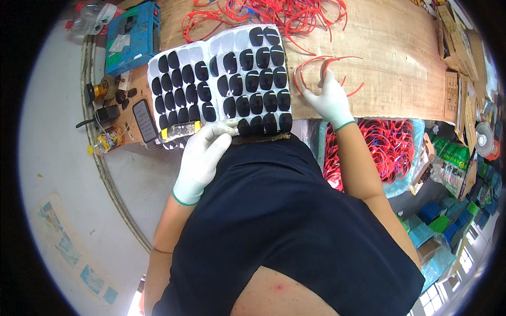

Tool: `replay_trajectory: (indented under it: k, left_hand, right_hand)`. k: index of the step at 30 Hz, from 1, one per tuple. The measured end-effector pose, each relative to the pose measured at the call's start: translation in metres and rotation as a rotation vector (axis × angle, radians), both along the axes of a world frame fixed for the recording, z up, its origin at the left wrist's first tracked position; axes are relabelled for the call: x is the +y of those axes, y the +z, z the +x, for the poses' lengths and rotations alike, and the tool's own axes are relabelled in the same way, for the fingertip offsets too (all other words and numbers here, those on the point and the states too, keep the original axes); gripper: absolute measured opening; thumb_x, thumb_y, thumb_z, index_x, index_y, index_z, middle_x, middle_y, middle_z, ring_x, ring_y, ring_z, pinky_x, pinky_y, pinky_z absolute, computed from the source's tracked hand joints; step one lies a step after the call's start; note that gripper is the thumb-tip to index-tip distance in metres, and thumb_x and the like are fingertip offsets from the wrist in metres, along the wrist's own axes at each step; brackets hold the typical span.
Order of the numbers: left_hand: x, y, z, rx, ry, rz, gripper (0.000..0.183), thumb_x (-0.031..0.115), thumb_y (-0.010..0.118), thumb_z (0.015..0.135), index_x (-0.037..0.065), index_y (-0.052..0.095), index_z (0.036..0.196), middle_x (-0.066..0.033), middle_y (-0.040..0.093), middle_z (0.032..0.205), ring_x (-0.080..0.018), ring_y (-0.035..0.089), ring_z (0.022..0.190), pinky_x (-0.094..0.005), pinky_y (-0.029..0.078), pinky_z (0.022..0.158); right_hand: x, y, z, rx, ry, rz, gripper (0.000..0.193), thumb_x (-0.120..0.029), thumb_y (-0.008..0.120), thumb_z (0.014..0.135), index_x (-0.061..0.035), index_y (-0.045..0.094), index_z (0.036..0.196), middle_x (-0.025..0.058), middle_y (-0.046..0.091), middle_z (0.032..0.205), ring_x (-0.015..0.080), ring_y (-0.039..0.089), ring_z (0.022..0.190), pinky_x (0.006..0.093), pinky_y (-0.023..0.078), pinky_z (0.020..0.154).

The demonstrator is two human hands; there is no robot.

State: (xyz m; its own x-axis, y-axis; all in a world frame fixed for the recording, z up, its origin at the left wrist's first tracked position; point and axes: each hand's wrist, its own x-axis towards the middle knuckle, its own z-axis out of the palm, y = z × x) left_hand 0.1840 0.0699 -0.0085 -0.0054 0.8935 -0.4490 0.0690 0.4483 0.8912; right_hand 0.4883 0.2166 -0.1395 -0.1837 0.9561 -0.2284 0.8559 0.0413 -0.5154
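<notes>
My right hand [331, 102], in a white glove with a green cuff, grips a red glasses frame [301, 71] over the wooden table. The frame's thin temples stick out to the right. My left hand [203, 155], gloved alike, lies at the near edge of a white sheet [215, 79] bearing rows of dark lenses [252, 81]. Its fingers are partly stretched, loosely bent, with the tips beside a dark lens [243, 127] in the nearest row. Nothing held shows in it. A clear roll with yellow ends [181, 131] lies just beyond that hand.
A heap of red frames [274, 13] lies at the table's far side. Below its near edge, a lined bin [416, 142] holds many more. Left are a blue box [133, 39], a phone [145, 121] and bottles [89, 20]. Cardboard [452, 95] stands at the right.
</notes>
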Motion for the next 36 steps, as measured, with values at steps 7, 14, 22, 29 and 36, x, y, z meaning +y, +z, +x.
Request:
replay_trajectory:
  k: [7,14,22,29,36]
  left_hand:
    - [-0.003,0.0,0.006,-0.06,0.005,-0.064,0.022,0.015,0.062,0.101,-0.003,0.069,0.112,-0.0151,0.068,0.132,-0.0173,0.063,0.116,-0.0321,0.047,0.103]
    - [-0.006,0.002,0.011,-0.057,0.003,-0.071,0.024,0.017,0.061,0.102,-0.003,0.068,0.113,-0.0157,0.066,0.133,-0.0175,0.063,0.116,-0.0317,0.048,0.103]
    - [-0.009,0.009,0.015,-0.015,-0.005,-0.032,0.025,0.017,0.061,0.102,-0.004,0.068,0.113,-0.0156,0.067,0.133,-0.017,0.063,0.114,-0.0312,0.048,0.101]
    - [-0.012,0.011,0.016,0.066,-0.019,-0.032,0.026,0.016,0.055,0.103,-0.005,0.069,0.112,-0.0195,0.067,0.132,-0.019,0.065,0.114,-0.0312,0.05,0.1]
    - [-0.016,0.008,0.022,-0.006,0.032,-0.024,0.025,0.014,0.055,0.103,-0.005,0.068,0.111,-0.0196,0.067,0.131,-0.0182,0.064,0.116,-0.0307,0.048,0.102]
  right_hand:
    - [-0.001,-0.01,-0.008,-0.121,0.119,-0.106,0.062,-0.029,0.074,0.081,0.0003,0.051,0.13,0.0291,0.069,0.113,0.0456,0.068,0.104,0.05,0.054,0.09]
    - [0.006,-0.031,-0.028,-0.07,0.166,-0.129,0.04,-0.025,0.069,0.085,-0.0036,0.057,0.116,0.0278,0.07,0.107,0.0459,0.068,0.1,0.0527,0.054,0.087]
    - [0.012,-0.014,-0.028,-0.101,0.204,-0.089,0.042,-0.031,0.07,0.083,-0.0045,0.06,0.114,0.0252,0.07,0.108,0.0428,0.067,0.104,0.0503,0.053,0.091]
    - [0.007,-0.001,0.006,-0.108,0.306,0.066,0.036,-0.031,0.066,0.089,-0.0066,0.066,0.115,0.0213,0.073,0.1,0.0404,0.069,0.098,0.0513,0.053,0.087]
    - [-0.005,-0.025,0.011,-0.009,0.142,0.204,0.02,-0.019,0.062,0.097,-0.01,0.072,0.112,0.0202,0.073,0.093,0.0385,0.071,0.089,0.0478,0.056,0.078]
